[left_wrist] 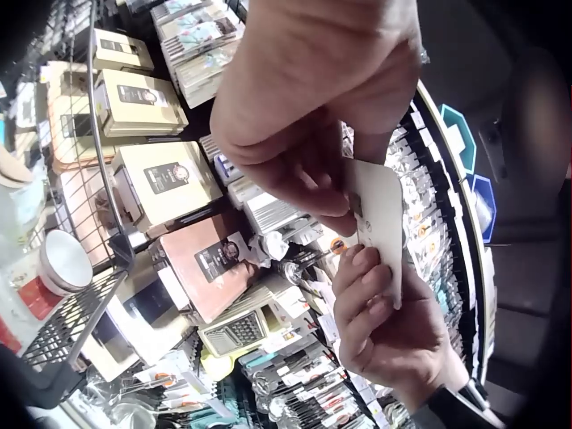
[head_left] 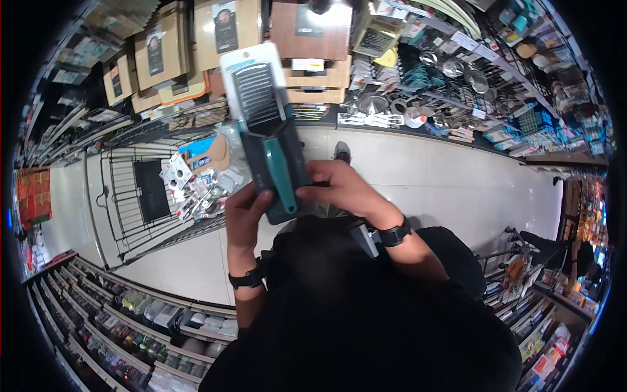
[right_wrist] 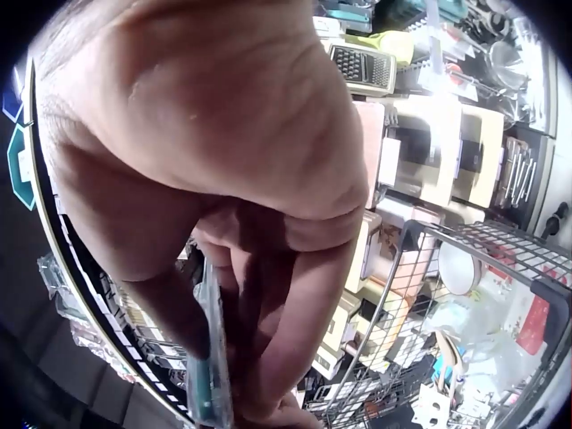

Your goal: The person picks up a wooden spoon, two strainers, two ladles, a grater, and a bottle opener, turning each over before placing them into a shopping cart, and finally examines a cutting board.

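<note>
We're pinching the teal-handled grater (head_left: 279,171) in its package between left hand (head_left: 244,212) and right hand (head_left: 341,186), close beside the wire cart (head_left: 151,191) loaded with packets (head_left: 196,199) and a white bowl (left_wrist: 68,262); tiled floor (head_left: 392,160) below, wooden boards (head_left: 250,32) shelved ahead, labels (head_left: 226,29) too small to read!

One packaged grater (head_left: 268,134) here, plus two hands: one left hand (head_left: 245,214) and one right hand (head_left: 346,188). Two black wristbands (head_left: 396,232) and two shopping carts (head_left: 151,191) too, but the wooden boards (head_left: 208,46) overlap too much to count lol.
</note>
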A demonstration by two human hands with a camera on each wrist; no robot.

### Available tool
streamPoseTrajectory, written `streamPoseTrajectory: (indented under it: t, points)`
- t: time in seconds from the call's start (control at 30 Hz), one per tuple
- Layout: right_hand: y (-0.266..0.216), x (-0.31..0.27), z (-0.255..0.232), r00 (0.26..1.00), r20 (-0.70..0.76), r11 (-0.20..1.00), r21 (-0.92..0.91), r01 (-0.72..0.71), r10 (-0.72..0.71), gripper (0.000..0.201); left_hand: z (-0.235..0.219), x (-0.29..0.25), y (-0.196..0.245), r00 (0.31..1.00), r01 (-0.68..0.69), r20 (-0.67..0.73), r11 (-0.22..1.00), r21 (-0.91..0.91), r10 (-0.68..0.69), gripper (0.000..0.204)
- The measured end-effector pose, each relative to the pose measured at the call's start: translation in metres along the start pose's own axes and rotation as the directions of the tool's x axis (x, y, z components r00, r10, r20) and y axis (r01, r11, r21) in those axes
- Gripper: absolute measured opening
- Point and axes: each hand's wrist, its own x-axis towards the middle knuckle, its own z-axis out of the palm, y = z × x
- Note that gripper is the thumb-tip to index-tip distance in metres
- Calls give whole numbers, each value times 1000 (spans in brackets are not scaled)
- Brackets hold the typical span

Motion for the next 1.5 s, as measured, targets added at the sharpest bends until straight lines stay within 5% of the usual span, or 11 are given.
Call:
streamPoseTrajectory:
  t: [0.4,0.8,1.33,1.5]
  points:
    - [-39,-5,8,984,163,994,94,62,-76,29,2,-18,33,993,-75,85,990,-123,86,36]
    - [-50,-11,-2,958,267,991,-51,125,-107,20,2,-20,31,987,-105,95,965,-240,131,37]
    - [-62,-26,-1,960,214,981,-28,191,-181,20,9,-16,22,972,-29,202,913,-407,120,39]
    - [-86,-32,5,949,241,870,-398,290,-206,12,7,-17,22,967,-32,219,914,-406,131,40]
